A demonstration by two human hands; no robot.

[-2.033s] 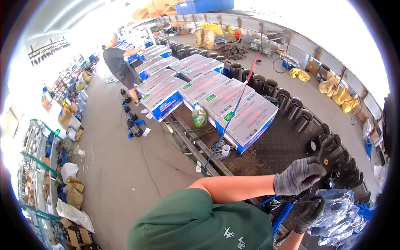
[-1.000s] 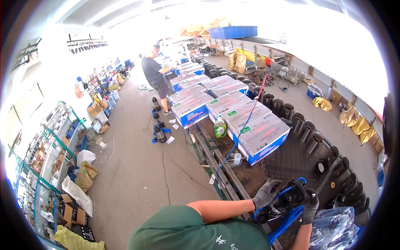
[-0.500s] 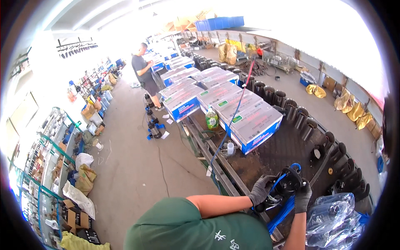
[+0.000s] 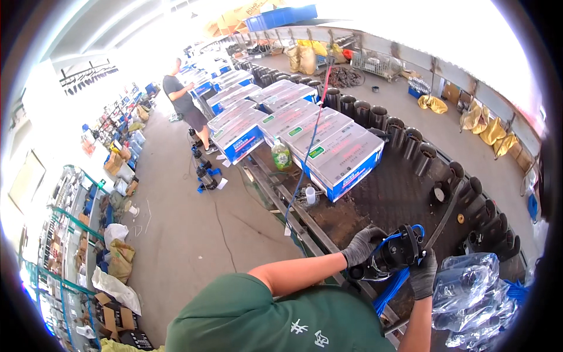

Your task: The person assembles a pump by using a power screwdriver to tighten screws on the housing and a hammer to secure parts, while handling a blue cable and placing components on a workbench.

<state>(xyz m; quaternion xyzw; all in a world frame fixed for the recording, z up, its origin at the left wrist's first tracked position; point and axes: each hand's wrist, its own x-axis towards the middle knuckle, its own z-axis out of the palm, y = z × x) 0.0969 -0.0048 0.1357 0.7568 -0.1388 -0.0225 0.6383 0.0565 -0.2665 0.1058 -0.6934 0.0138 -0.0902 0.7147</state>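
Together, two hands [image 4: 361, 246] [image 4: 422, 276] hold one black pump [image 4: 394, 256] beside one cable bundle [image 4: 391, 291].

Free room over tabletop [image 4: 404, 186] beyond black pump [image 4: 396, 253], cartons [image 4: 337, 155] blocking left, dark cylinders [image 4: 423, 159] right

Left hand [image 4: 360, 247]: fingertips partly hidden at black unit [image 4: 399, 251], hold unclear. Right hand [image 4: 423, 277]: fingers partly covered by same unit, hold unclear too. Blue cable [image 4: 392, 288]: lower end hidden. Plastic bags [image 4: 469, 284]: glare, contents unreadable. Shelf [image 4: 79, 220]: cut by left rim. Yellow sack [image 4: 117, 346]: cut by lower edge. Co-worker's hands [image 4: 190, 86]: too small to tell.
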